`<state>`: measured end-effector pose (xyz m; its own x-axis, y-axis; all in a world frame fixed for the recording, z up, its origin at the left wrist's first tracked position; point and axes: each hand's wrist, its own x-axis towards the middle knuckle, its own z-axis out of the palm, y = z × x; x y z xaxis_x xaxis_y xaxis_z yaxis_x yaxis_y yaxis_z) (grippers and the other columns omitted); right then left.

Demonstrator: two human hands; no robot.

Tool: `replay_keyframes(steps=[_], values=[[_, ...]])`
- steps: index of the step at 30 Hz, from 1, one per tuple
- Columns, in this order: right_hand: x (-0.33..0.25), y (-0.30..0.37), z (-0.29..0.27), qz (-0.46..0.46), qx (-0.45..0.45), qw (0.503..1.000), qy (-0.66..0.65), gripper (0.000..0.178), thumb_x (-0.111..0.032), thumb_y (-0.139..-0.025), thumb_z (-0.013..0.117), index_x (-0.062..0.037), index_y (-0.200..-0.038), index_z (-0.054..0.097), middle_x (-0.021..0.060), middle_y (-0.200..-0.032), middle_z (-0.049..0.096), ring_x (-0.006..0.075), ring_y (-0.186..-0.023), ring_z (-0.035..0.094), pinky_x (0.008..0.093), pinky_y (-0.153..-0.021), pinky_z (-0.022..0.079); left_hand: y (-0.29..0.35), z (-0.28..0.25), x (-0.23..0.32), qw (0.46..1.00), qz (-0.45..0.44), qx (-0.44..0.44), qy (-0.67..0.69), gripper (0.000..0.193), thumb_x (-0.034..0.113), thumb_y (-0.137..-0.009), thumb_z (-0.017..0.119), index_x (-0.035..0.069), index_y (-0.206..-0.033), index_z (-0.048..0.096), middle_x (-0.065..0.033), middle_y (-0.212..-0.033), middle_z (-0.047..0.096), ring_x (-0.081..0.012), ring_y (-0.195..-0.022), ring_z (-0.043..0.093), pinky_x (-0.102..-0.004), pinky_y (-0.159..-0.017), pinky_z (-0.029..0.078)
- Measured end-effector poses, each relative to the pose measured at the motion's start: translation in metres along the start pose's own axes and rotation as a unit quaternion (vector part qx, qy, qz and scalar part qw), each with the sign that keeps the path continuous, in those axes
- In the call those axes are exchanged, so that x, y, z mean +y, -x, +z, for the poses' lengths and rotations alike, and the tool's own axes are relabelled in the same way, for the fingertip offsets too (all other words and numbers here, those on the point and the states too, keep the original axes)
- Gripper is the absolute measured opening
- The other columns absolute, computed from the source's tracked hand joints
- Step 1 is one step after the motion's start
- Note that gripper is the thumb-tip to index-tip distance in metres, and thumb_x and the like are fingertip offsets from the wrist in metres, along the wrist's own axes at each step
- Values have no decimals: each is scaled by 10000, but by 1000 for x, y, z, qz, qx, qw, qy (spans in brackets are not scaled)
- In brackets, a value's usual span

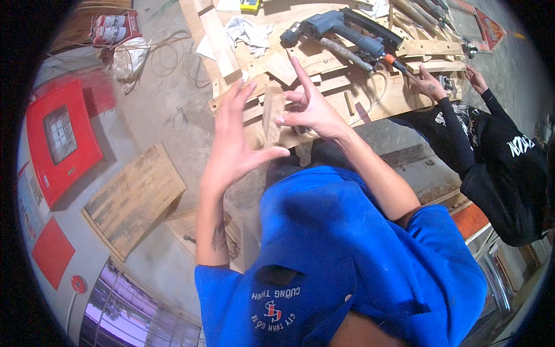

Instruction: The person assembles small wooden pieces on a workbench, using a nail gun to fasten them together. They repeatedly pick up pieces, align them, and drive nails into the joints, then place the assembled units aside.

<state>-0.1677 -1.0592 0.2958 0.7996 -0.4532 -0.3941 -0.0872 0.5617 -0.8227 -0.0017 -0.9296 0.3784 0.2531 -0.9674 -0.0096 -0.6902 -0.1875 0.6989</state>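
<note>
My left hand [230, 141] is raised at the near edge of the workbench [376, 107], its fingers spread and its thumb stretched out, holding nothing. Just right of it, my right hand [318, 113] grips a short wooden block [272, 118] between thumb and bent fingers, with the forefinger pointing up. The block stands tilted on end, apart from my left hand. Beyond my right hand, a dark blue-grey nail gun [341, 32] lies on the bench with an orange hose coupling [395, 62] at its end.
A co-worker in black [497, 168] stands at the right, both hands on a wooden piece [436, 66]. Wood strips and a white rag [248, 34] lie on the bench. A wooden panel [136, 199] and a red cabinet [62, 141] are at the left; a hose [167, 46] lies on the floor.
</note>
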Motion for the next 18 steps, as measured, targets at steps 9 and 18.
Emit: replay_keyframes(steps=[9, 18], values=[[1, 25, -12, -61, -82, 974, -203, 1401, 88, -704, 816, -323, -1662, -120, 225, -1564, 434, 250, -1345, 523, 390, -1097, 456, 10, 11, 26, 982, -132, -32, 130, 652, 261, -747, 908, 54, -1304, 641, -149, -1295, 679, -287, -1196, 660, -411, -1025, 507], [0, 25, -10, -74, -28, 939, -334, 1237, -86, -798, 813, -282, -1677, -36, 156, -1569, 431, 246, -1359, 513, 390, -1129, 443, 3, -3, 30, 973, -125, -63, 183, 613, 224, -818, 873, 41, -1346, 620, -135, -1297, 682, -232, -1167, 652, -382, -1036, 488]])
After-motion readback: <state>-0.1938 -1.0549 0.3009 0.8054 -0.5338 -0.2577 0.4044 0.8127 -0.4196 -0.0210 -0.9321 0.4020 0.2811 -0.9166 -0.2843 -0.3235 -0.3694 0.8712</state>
